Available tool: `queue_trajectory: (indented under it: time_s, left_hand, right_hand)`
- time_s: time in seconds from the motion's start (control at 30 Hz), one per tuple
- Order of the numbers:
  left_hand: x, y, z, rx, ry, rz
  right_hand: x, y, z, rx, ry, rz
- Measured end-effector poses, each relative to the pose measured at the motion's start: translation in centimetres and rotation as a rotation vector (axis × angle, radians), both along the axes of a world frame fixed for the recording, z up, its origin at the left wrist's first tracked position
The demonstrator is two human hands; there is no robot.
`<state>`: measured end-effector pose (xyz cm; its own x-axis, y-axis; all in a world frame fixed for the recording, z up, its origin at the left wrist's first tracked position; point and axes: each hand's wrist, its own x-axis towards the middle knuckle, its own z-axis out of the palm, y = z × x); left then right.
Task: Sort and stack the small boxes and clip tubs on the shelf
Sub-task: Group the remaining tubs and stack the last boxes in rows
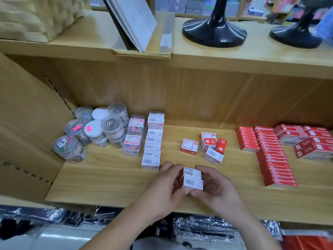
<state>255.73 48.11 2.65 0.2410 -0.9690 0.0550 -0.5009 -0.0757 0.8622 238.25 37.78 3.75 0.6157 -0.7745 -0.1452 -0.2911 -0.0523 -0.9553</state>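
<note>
Two small white boxes (192,179) with barcodes sit side by side between my hands, just above the wooden shelf (111,181). My left hand (167,188) grips them from the left and my right hand (216,186) from the right. A row of like white boxes (153,141) runs from the back wall toward me, left of my hands. Several loose red-and-white boxes (207,147) lie scattered in the shelf's middle. Round clear clip tubs (93,130) cluster at the back left, beside square clear tubs of coloured clips (134,136).
Stacks of red boxes (270,156) fill the shelf's right side. The upper shelf holds two black stand bases (214,31), a leaning book in a clear holder (137,26) and a beige item at the left. Wrapped dark goods lie below the shelf edge.
</note>
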Motion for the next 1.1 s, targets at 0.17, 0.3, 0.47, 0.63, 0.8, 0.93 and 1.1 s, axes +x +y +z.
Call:
queue_trajectory:
  time_s: [0.17,0.3,0.47,0.63,0.8,0.93,1.1]
  left_hand:
    - [4.5,1.1,2.7,-0.184,0.102,0.218]
    - [9.0,1.7,3.4,-0.171,-0.015,0.419]
    - [10.6,1.4,4.2,-0.17,-0.171,0.455]
    - [12.4,-0.6,4.8,-0.002,-0.428,0.401]
    - [12.6,-2.6,5.4,0.158,-0.604,0.306]
    - [13.0,-3.3,4.4,0.143,-0.631,0.323]
    - [12.8,-3.1,4.4,0.109,-0.573,0.301]
  right_hand:
    - [6.3,-1.3,4.0,-0.135,-0.038,0.075]
    - [13.0,-2.6,5.4,-0.255,0.01,0.061]
    - [17.3,-3.0,2.9,-0.331,0.079,0.03]
    - [17.5,-2.3,1.7,-0.309,0.139,-0.08]
    - [18.0,-3.0,0.9,-0.376,0.252,0.052]
    - [18.0,-2.8,0.8,-0.414,0.282,0.1]
    - [17.4,-2.5,2.0,-0.361,0.23,0.117]
